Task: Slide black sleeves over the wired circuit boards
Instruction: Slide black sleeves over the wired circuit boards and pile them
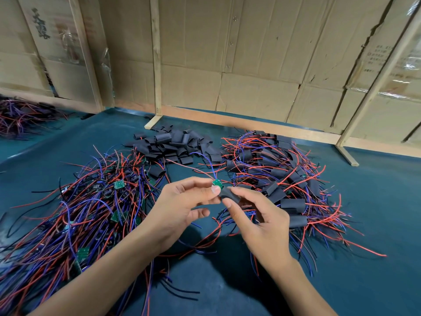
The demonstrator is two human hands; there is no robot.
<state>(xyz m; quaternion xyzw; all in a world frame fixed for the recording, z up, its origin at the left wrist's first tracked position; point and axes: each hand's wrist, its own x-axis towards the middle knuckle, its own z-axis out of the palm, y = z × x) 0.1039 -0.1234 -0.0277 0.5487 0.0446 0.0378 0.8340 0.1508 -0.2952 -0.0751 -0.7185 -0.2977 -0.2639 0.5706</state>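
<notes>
My left hand pinches a small green circuit board between thumb and fingers; its red and blue wires trail up and away. My right hand pinches a black sleeve whose open end sits right against the board's lower edge. Both hands hover above the dark green table. A heap of bare wired boards lies on the left. A heap of boards wearing black sleeves lies on the right. Loose black sleeves are piled behind the hands.
Cardboard panels on wooden frames wall off the back of the table. Another tangle of wires lies at the far left. Loose black wires rest near the front edge.
</notes>
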